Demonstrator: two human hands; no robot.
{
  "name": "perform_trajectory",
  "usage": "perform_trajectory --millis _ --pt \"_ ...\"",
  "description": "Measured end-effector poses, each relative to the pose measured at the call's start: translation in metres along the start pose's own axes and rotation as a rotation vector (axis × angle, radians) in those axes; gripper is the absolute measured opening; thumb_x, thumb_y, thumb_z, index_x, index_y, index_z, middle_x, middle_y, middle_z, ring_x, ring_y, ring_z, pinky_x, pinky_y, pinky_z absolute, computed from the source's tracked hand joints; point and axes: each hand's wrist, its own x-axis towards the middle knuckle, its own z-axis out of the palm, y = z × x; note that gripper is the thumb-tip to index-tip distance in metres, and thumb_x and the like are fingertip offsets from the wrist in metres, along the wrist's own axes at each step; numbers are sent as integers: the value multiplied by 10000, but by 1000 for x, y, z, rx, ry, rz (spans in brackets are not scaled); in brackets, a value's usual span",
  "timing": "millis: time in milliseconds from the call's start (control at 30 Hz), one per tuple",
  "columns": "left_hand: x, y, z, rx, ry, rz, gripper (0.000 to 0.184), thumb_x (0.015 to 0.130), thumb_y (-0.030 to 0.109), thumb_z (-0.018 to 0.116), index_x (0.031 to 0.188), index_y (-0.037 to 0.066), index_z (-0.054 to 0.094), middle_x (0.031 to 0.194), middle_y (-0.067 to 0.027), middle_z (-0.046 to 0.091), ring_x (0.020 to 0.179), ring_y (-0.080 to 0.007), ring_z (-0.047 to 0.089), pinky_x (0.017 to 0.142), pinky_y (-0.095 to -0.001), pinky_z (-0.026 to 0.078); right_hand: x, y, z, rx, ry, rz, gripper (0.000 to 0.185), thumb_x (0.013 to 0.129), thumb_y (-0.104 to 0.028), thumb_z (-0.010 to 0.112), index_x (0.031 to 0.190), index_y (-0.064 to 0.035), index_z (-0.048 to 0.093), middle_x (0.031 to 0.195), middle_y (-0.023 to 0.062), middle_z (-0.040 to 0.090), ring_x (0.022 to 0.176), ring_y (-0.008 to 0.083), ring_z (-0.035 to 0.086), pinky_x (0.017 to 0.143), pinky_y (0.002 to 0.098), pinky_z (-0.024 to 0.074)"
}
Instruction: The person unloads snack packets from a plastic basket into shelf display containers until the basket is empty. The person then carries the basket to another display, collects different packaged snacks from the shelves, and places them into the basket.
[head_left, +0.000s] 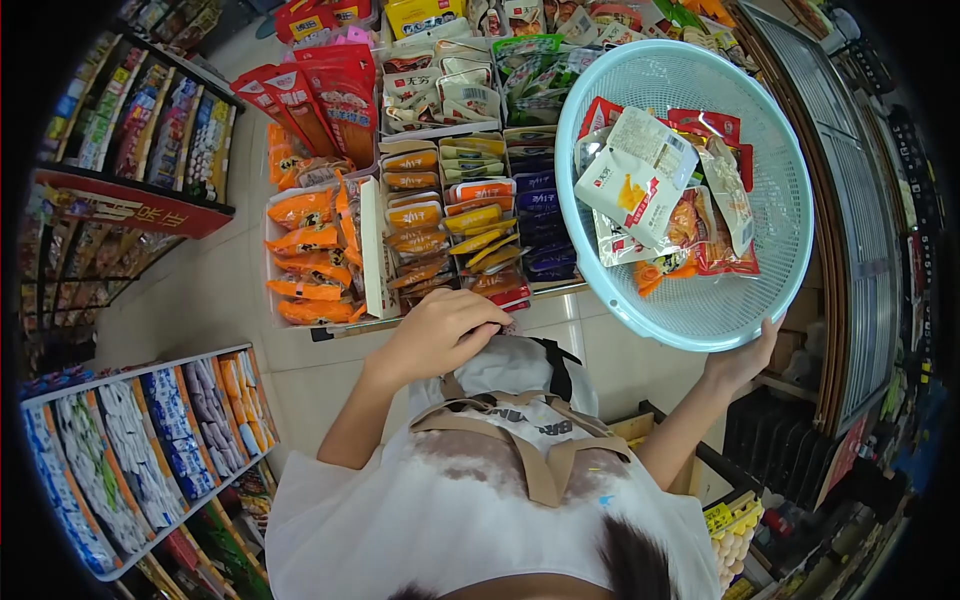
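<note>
A light blue plastic basket (790, 235) is held by its near rim in my right hand (745, 358). Inside it lie several snack packets, among them a white one (637, 180) on top and a red one (712, 125) at the back. My left hand (447, 330) is at the front edge of the snack display, palm down with its fingers together, beside a dark red packet (500, 284). Whether the fingertips hold anything is hidden. Orange packets (312, 268) fill a bin left of that hand, and yellow packets (487, 238) stand in rows beyond it.
Large red packets (338, 100) stand at the display's back left. A shelf of small packets (150, 450) is at the lower left, with another rack (140, 125) at the upper left. Eggs (735, 550) sit at the lower right, below a glass-fronted cabinet (850, 200).
</note>
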Motion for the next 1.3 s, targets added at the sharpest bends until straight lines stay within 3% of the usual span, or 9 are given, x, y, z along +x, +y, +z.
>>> perform_trajectory --millis 133,333,467,500,567,667,800,900,1300 --pt "-7 -1 6 -11 -4 -11 137 774 86 559 898 77 616 868 -60 625 802 -227 584 711 -337 425 4 7 -18 -26 -63 69 497 841 -305 389 1235 -2 378 1201 139 446 1112 257 430 931 376 339" --pt "-26 -4 7 40 -185 -58 104 780 123 528 823 69 605 790 -82 617 733 -263 570 654 -355 443 -6 5 0 44 85 157 505 854 -325 366 1223 20 382 1198 158 451 1098 274 441 919 377 345" --pt "-65 -27 10 390 -762 -244 135 737 182 552 733 60 608 678 -137 588 661 -306 580 611 -404 451 -2 6 -2 57 82 128 512 852 -320 366 1222 33 379 1209 174 443 1103 279 437 920 378 348" --pt "-72 -24 9 387 -763 -245 135 737 182 552 733 60 608 678 -137 588 661 -306 580 611 -404 451 0 7 -4 54 81 112 506 852 -313 364 1218 36 381 1208 183 442 1098 285 444 909 381 363" --pt "-84 -13 6 444 -1241 -293 162 728 194 545 676 50 597 689 -147 599 685 -336 585 638 -397 464 1 5 -4 39 99 130 508 850 -312 363 1218 37 380 1205 186 442 1093 288 450 904 382 371" --pt "-114 -24 27 44 -1089 -294 167 681 207 553 717 48 591 705 -155 614 678 -330 601 622 -384 474 1 10 -9 42 92 176 505 836 -289 379 1218 42 374 1191 197 446 1080 301 459 895 391 384" --pt "-150 -62 70 11 -761 -97 162 642 204 581 702 54 592 689 -161 611 675 -349 594 616 -403 472 8 21 -24 43 29 194 515 784 -195 450 1222 59 354 1156 218 453 1062 332 463 894 422 386" --pt "-119 -51 64 92 -1107 -25 203 576 213 626 690 50 586 659 -162 601 655 -366 581 583 -434 462 16 22 -29 131 35 246 550 719 -78 480 1228 71 336 1149 227 449 1053 347 462 899 448 381" --pt "-113 -46 70 105 -1233 -27 214 600 225 592 687 30 603 690 -174 607 680 -364 587 609 -423 472 24 22 -36 125 31 247 546 700 -17 474 1217 87 333 1152 220 445 1046 347 459 931 454 362"
